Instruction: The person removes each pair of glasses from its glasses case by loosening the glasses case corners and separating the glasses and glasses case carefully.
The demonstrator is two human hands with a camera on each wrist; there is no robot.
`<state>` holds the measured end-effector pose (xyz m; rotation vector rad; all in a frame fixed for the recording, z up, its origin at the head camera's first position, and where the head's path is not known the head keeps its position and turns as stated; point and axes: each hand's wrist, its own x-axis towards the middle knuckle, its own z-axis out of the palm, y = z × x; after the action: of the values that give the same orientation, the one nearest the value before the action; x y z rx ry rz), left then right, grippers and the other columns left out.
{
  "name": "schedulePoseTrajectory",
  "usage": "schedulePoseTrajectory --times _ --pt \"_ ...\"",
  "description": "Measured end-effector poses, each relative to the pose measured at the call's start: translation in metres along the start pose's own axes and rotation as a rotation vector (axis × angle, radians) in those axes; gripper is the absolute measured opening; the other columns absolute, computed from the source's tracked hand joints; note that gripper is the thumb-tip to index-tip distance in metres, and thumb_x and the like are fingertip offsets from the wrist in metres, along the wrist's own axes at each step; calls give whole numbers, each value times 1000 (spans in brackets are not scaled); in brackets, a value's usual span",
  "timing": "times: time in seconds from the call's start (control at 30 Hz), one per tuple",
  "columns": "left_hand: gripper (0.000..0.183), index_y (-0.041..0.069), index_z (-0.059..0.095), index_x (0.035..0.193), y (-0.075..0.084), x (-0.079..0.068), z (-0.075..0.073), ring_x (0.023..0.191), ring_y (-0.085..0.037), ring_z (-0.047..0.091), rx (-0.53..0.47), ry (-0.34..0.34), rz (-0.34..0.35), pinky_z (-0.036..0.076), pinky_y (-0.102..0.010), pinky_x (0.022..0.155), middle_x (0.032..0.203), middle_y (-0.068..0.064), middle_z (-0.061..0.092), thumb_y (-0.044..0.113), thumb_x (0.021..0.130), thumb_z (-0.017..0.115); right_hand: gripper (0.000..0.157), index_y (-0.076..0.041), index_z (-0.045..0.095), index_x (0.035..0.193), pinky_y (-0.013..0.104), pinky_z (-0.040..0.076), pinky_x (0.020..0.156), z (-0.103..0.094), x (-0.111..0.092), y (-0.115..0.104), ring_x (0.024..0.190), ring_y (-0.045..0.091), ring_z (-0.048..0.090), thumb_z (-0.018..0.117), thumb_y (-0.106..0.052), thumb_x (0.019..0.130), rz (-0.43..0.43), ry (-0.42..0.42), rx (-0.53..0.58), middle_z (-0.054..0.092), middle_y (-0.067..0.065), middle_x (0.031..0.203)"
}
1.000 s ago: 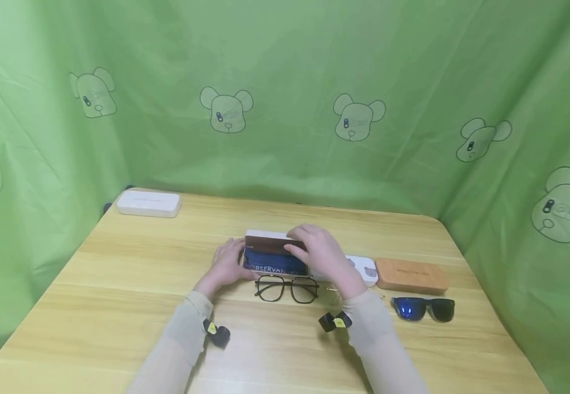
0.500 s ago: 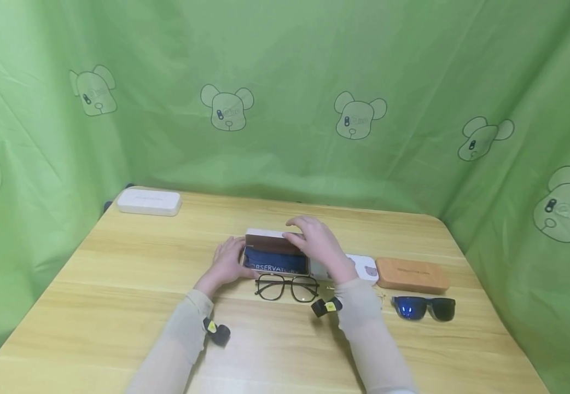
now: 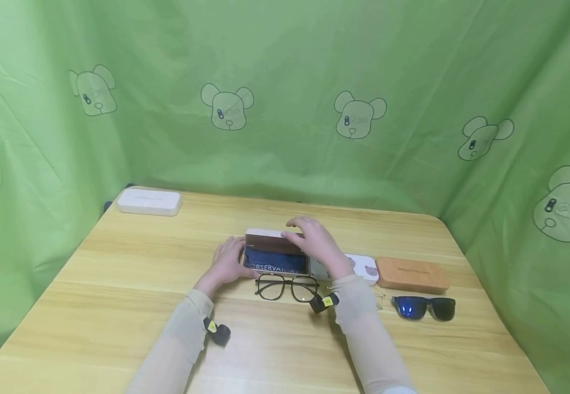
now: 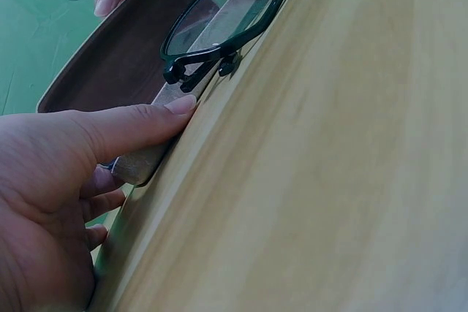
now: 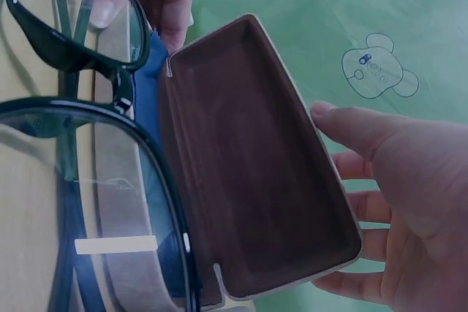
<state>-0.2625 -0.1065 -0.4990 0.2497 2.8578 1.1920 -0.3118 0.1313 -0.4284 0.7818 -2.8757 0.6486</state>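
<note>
Now, head view: case (image 3: pixel 272 244) mid-frame, lid (image 3: pixel 264 233) up, blue cloth (image 3: pixel 277 261) inside. Left hand (image 3: pixel 227 261) clamped on its left end. Right hand (image 3: pixel 317 241) at the lid's top edge, thumb and fingers apart. Versus a second ago, right thumb went from inside the lid to the edge, fingers rose off; lid about the same. Likely the lid stands by itself, cloth exposed. Black glasses (image 3: pixel 287 283) just below the case, bear-print case (image 3: pixel 364 269) and orange case (image 3: pixel 412 275) right of centre, sunglasses (image 3: pixel 413 309) below orange, white case (image 3: pixel 149 202) upper left.

Left wrist view: left thumb on the case front, fingers around its end, lower left; glasses at top centre.

Right wrist view: right thumb touches the lid edge at right, no firm pinch seen; glasses fill the left.
</note>
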Motion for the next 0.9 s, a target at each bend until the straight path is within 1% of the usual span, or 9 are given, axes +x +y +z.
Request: schedulePoseTrajectory --times 0.13,0.23,0.37,0.47,0.7,0.8,0.9 --pt "98 6 43 144 1 0 0 151 -38 14 -4 2 -2 1 -57 124 157 -14 35 31 62 90 55 -7 59 129 48 44 109 1 0 2 125 33 56 59 -48 93 56 -37 90 60 13 135" --pt "98 6 43 144 1 0 -1 150 -39 14 -6 5 -1 1 -57 123 156 -14 35 30 61 90 60 -5 56 132 49 46 107 1 1 4 124 36 56 61 -48 92 105 -71 180 58 16 136" --pt "98 7 43 144 1 0 0 151 -38 14 -5 2 -2 1 -56 124 156 -14 35 30 61 90 63 -5 53 136 53 44 108 3 2 8 127 39 53 61 -49 92 155 -116 257 57 19 137" --pt "98 7 43 145 2 0 0 151 -37 13 -7 -1 -8 0 -55 124 157 -14 34 31 62 90 64 -7 51 138 53 44 108 3 3 11 128 38 52 61 -50 91 178 -151 294 57 20 136" --pt "99 8 43 144 2 0 1 151 -38 14 -13 5 -3 0 -57 123 156 -14 35 31 60 90 61 -3 55 133 45 54 96 -1 3 13 116 34 61 60 -48 92 206 -229 352 60 20 131" --pt "98 8 43 144 2 0 1 151 -38 14 -16 5 -4 -2 -56 123 157 -14 35 31 61 90 59 -4 58 130 44 55 95 -1 3 14 114 31 62 60 -49 92 224 -256 373 63 18 128" --pt "98 8 43 144 2 -1 1 151 -38 14 -18 6 -2 -2 -56 123 157 -14 35 31 61 90 59 -5 60 128 44 53 98 -1 2 15 113 29 62 60 -50 91 254 -282 410 66 16 123"
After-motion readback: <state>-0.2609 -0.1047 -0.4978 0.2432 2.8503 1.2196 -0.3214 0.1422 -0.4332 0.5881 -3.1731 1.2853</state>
